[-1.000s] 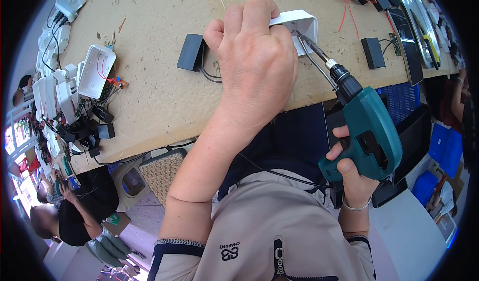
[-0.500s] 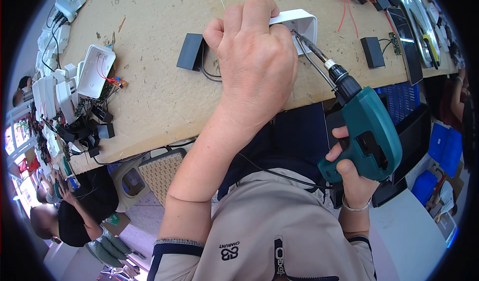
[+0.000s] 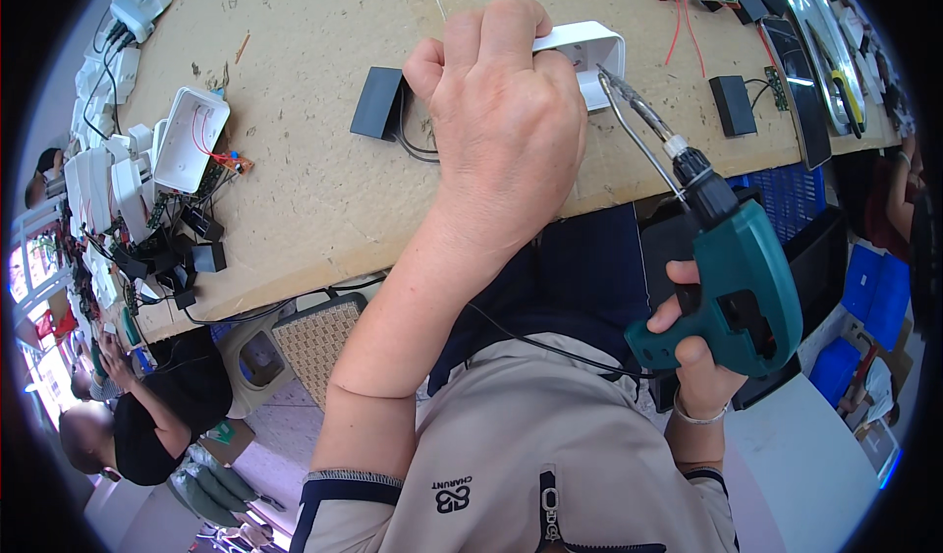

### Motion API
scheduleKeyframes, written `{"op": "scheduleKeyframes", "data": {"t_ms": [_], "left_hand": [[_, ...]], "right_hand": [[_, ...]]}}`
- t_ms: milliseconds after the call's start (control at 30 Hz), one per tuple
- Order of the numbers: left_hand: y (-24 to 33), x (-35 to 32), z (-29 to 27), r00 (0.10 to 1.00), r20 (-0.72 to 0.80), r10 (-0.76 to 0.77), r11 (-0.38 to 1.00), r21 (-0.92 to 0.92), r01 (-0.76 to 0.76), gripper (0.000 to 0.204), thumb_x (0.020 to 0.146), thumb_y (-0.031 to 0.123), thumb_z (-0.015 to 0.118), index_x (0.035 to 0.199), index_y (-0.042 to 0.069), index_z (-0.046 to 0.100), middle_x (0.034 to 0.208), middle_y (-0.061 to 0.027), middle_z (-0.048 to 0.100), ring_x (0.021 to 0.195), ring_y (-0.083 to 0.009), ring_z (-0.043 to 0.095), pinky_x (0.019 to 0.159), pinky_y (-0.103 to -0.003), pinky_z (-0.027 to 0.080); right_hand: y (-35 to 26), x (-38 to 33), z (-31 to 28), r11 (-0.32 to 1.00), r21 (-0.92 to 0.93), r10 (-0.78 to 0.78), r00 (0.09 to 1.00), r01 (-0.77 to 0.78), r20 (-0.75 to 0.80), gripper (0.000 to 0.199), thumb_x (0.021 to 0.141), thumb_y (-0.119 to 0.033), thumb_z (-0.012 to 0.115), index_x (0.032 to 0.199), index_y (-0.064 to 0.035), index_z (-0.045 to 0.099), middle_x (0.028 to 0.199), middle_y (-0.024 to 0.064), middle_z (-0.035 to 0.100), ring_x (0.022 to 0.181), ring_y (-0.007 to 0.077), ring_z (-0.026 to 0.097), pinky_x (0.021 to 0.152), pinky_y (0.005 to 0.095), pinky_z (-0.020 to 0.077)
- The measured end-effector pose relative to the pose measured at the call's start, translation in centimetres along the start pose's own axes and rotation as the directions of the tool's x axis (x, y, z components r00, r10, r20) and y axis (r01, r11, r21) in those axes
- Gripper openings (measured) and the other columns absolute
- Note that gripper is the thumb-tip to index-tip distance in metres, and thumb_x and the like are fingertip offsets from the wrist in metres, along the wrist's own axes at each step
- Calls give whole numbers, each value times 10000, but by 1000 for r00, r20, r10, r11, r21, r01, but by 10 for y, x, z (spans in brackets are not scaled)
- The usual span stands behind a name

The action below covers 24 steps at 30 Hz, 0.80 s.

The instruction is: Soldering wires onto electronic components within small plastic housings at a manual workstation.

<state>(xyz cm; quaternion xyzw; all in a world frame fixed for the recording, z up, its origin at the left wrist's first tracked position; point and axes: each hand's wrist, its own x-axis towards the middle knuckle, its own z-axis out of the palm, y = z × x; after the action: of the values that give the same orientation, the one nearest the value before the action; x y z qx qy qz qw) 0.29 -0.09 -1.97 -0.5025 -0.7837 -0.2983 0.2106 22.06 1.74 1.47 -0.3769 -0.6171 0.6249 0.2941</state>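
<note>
The white casing held by the left hand could be scorched if the soldering gun gripped by the right hand slipped

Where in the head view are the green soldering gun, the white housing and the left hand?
Green soldering gun [image 3: 751, 258]: head view, on its body.
White housing [image 3: 595, 46]: head view, on its inside surface.
Left hand [image 3: 509, 126]: head view, on its back.

The left of two head-worn fisheye cameras looks steeply down from above the wearer's beige, navy-trimmed fabric shirt, facing the broad, tan, stained tabletop at close range; its upright view bends straight edges toward a dark, round border.
</note>
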Motion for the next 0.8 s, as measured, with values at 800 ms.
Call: {"op": "scheduleKeyframes", "data": {"t_ms": [800], "left_hand": [[0, -9, -17, 999, 32, 1, 999, -36, 1, 178, 650, 125, 687, 813, 66, 645, 1048, -86, 535, 934, -232, 494, 813, -354, 269]], "right_hand": [[6, 10, -10, 970, 214, -120, 993, 118, -1, 773, 701, -375, 726, 1221, 82, 381, 1086, 267, 555, 658, 174, 625, 566, 249, 532]]}}
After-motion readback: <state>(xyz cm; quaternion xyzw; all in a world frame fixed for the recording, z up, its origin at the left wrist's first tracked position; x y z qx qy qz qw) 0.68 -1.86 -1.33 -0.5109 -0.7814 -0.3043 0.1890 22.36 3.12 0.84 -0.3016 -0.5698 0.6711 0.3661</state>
